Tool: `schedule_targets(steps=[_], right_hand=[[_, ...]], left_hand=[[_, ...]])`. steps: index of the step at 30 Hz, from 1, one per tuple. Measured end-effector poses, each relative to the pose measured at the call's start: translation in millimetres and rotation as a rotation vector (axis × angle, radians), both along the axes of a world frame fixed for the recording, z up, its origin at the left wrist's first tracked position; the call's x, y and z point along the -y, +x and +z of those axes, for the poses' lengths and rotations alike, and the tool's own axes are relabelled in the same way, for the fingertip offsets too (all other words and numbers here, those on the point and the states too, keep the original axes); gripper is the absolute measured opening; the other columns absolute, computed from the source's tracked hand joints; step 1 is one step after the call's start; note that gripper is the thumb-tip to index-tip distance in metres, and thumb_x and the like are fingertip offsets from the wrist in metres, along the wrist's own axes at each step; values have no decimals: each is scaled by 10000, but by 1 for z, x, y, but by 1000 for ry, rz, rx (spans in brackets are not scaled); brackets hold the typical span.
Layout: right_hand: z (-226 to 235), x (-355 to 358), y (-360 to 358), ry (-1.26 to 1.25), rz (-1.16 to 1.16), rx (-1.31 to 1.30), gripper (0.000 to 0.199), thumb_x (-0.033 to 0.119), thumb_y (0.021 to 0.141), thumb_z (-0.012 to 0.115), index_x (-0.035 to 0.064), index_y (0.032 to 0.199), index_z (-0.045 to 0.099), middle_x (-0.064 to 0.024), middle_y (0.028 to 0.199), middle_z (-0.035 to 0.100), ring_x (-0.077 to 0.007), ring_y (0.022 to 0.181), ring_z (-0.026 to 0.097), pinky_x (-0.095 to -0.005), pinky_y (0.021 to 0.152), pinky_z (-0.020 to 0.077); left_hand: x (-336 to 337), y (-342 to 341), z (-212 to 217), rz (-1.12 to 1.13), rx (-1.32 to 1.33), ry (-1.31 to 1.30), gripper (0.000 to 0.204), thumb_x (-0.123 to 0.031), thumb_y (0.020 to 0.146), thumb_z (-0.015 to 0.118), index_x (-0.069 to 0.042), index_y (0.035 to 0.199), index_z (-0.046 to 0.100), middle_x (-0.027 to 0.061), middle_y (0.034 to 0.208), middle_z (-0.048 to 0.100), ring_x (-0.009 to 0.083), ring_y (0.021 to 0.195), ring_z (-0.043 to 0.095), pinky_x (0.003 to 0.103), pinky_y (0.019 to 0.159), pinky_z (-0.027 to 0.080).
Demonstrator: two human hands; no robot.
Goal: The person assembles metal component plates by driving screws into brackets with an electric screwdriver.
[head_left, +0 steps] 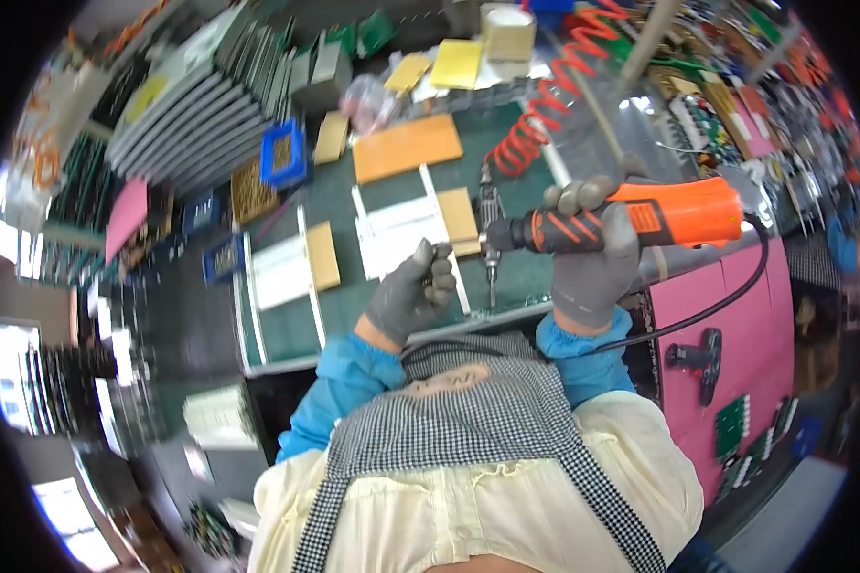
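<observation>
In my right hand (592, 272), gloved in grey, is an orange and black corded power drill (678, 215). It lies level, its dark nose pointing left and its black cord looping down on the right. My left hand (411, 291), gloved too, is closed with fingers curled near the front of the green work surface (282, 329); whatever it may hold is hidden. Just beyond it lies a white panel (397, 234) between two white strips. A slim metal air tool (490, 205) on a red coiled hose (545, 119) lies behind the drill's nose, partly covered by it.
Another white panel (279, 272) and an orange board (406, 148) lie on the surface. Blue bins (282, 153) and stacked grey panels (186, 129) stand at the back left. To the right, a pink sheet (678, 306) carries a second drill (705, 365) and green circuit boards (733, 425).
</observation>
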State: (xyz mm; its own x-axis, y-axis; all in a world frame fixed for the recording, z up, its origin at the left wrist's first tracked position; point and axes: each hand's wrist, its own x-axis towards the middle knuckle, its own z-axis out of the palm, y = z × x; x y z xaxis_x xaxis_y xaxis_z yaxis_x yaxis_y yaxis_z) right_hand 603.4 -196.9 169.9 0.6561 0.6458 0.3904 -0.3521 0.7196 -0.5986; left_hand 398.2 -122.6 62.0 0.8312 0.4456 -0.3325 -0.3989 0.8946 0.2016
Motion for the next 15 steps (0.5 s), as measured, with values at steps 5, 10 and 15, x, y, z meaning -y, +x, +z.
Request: schedule_targets(steps=[5,10,15], right_hand=[[-14,-11,12,0,115,-72,497,124,879,621,45,1331,429,-82,914,626,-209,804,618,-484,827,527],[-22,-21,15,-12,175,-133,407,130,876,630,37,1251,501,-75,907,624,-206,805,613,-470,836,518],[-23,-29,9,-76,254,-124,470,116,882,626,43,1315,459,-75,897,614,-199,803,605,-458,846,508]], left_hand=[[16,3,3,102,-110,133,363,-379,971,618,-57,1121,539,-32,864,495,73,768,460,154,582,390],[13,2,3,192,-156,100,284,-340,985,598,-73,1069,545,-26,829,483,72,732,411,147,565,368],[12,-3,-2,266,-252,169,314,-331,983,605,-55,1118,540,-22,839,502,84,732,439,170,581,386]])
